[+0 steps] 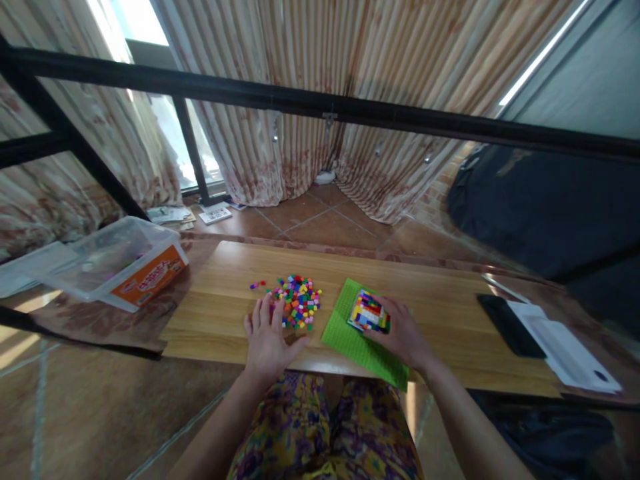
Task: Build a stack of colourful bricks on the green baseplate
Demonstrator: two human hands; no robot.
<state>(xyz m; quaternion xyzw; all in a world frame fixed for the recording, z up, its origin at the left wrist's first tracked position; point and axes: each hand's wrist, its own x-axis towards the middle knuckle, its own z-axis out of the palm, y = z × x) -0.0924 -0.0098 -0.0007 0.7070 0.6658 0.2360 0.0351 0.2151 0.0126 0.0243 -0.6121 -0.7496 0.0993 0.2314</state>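
A loose pile of small colourful toy bricks (303,303) lies on the wooden tabletop. My left hand (270,343) rests at the pile's near left edge, palm down, fingers spread; whether a brick is under its fingertips is hidden. To the right, a green studded baseplate (367,353) lies at an angle, its near corner jutting over the table's front edge. On it is a multicoloured brick-built block (367,312) with rows of red, white, yellow and blue. My right hand (404,337) grips this block from its right side, covering that end.
A clear plastic bin (100,267) with an orange label stands left of the wooden table (210,300). On the table's right end lie a dark phone-like slab (510,325) and a white tray-like piece (575,350). A black metal bar (300,100) crosses beyond the table.
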